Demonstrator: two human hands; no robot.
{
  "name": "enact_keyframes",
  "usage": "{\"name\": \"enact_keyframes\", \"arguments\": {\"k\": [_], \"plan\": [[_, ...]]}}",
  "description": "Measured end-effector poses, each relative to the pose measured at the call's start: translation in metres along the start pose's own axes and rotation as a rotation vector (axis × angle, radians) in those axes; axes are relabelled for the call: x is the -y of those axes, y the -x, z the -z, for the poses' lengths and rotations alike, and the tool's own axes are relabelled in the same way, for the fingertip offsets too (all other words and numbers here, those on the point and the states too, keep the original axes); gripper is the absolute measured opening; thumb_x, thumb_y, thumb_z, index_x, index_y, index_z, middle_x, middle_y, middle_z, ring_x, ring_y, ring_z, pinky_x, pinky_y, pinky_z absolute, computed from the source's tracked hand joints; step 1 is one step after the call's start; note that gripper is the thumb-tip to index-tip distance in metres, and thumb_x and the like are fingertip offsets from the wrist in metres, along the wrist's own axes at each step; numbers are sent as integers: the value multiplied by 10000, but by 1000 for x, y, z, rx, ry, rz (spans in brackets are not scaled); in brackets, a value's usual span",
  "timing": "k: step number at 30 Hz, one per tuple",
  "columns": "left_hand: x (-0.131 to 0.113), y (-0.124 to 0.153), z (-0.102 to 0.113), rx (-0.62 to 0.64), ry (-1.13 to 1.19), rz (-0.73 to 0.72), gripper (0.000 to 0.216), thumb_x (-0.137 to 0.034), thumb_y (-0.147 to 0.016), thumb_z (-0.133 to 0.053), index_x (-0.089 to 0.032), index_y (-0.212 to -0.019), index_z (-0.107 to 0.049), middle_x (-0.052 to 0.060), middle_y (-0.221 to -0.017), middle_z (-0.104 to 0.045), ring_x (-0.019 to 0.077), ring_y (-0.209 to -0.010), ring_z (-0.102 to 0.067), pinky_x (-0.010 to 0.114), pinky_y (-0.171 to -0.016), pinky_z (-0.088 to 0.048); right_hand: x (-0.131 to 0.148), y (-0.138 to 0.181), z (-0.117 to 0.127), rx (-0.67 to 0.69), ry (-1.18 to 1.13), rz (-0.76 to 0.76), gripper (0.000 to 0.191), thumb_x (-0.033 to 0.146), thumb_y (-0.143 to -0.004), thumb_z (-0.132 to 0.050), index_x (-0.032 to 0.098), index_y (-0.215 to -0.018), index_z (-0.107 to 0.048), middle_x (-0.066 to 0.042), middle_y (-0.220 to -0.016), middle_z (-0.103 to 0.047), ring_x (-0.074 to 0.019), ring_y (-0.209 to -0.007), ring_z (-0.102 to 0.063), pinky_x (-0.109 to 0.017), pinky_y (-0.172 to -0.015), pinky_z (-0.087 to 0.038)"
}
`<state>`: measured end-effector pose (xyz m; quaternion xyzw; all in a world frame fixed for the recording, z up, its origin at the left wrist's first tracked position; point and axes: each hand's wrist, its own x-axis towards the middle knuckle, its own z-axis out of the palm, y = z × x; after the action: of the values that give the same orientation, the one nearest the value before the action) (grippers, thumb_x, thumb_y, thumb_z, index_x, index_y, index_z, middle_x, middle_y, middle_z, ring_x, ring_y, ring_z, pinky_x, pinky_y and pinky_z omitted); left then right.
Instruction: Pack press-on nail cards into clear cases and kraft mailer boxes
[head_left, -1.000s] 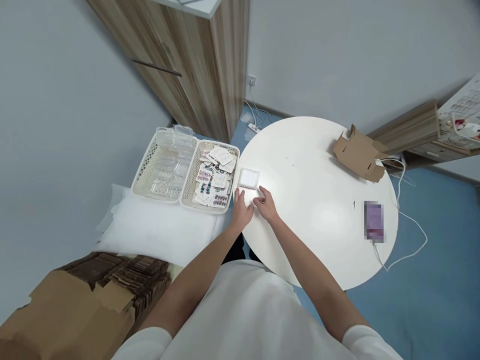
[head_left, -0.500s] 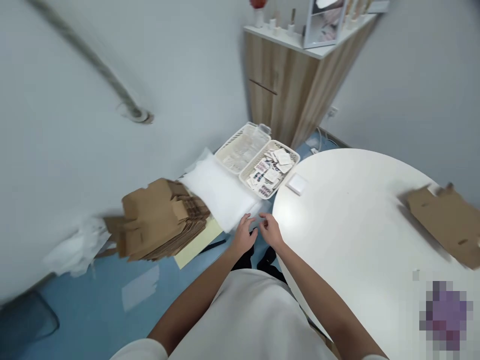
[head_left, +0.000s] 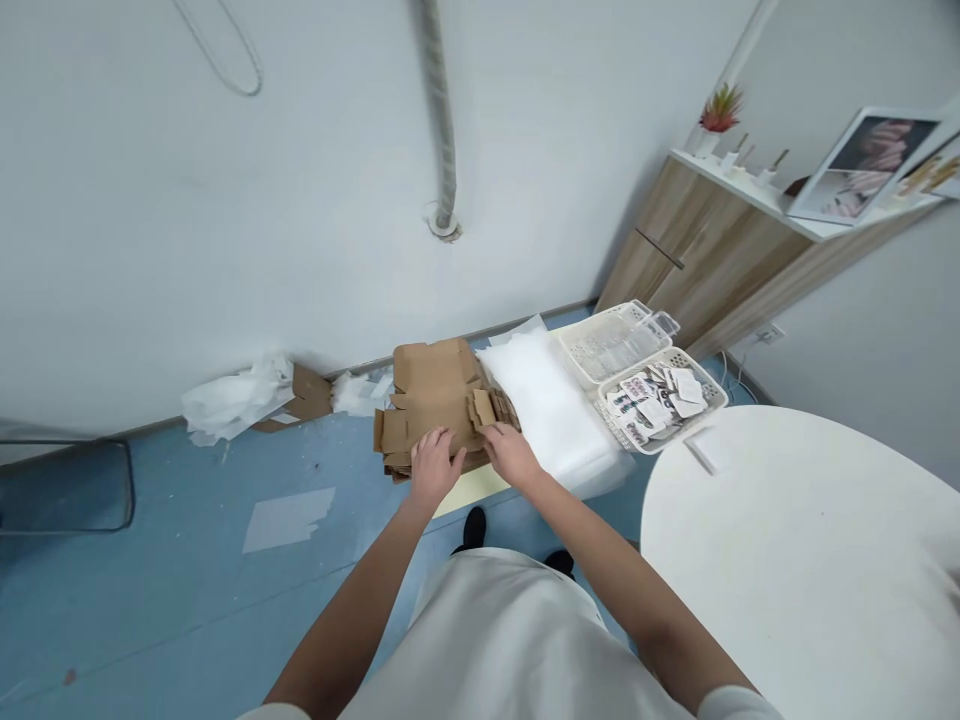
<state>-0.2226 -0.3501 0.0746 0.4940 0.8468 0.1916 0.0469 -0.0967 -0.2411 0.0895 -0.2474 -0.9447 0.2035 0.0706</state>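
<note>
Both hands have left the round table [head_left: 787, 540] and are now reaching down to the stack of flattened cardboard boxes [head_left: 431, 390], which is lying on the floor against the white foam sheets [head_left: 551, 410]. The left hand [head_left: 433, 468] is resting on the stack's near edge, fingers loosely spread, gripping nothing. The right hand [head_left: 510, 452] is touching a flap [head_left: 482, 408]; whether it is pinching it cannot be told. Print on the cards [head_left: 660, 395] is too small to read.
</note>
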Motion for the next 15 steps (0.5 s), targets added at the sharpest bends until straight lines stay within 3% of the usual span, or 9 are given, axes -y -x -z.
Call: {"name": "enact_keyframes", "arguments": {"k": [3,6,11,15], "plan": [[31,-2,1,46,25,37,376,-382,-754,-488,-195,-1078,-525,107,-1135,-521,281,-1084,-438,432,-880,-352,33,-34,-18,77,157,-45,296,100,-799,-372,128,-1060,-508,-144,-971,-568,-213,-885,-538,-325,-727,-439],[52,-3,1,88,122,62,428,-413,-730,-512,-163,-1077,-526,115,-1112,-517,272,-1060,-454,410,-887,-364,40,-54,-29,84,253,-212,308,75,-804,-318,77,-1060,-488,-214,-974,-552,-241,-852,-558,-351,-673,-444],[65,-5,5,123,260,38,510,-450,-695,-545,-147,-1104,-509,114,-1112,-501,269,-1069,-449,384,-906,-361,20,-64,-18,28,250,-392,266,45,-767,-349,148,-948,-515,-147,-857,-588,-205,-735,-589,-300,-619,-422],[64,-9,15,163,265,-8,590,-474,-650,-592,-166,-1143,-491,123,-1148,-493,292,-1086,-435,402,-895,-354,4,-61,7,-133,-38,-454,313,70,-686,-419,221,-952,-486,-37,-754,-589,-169,-639,-549,-285,-595,-394]]}}
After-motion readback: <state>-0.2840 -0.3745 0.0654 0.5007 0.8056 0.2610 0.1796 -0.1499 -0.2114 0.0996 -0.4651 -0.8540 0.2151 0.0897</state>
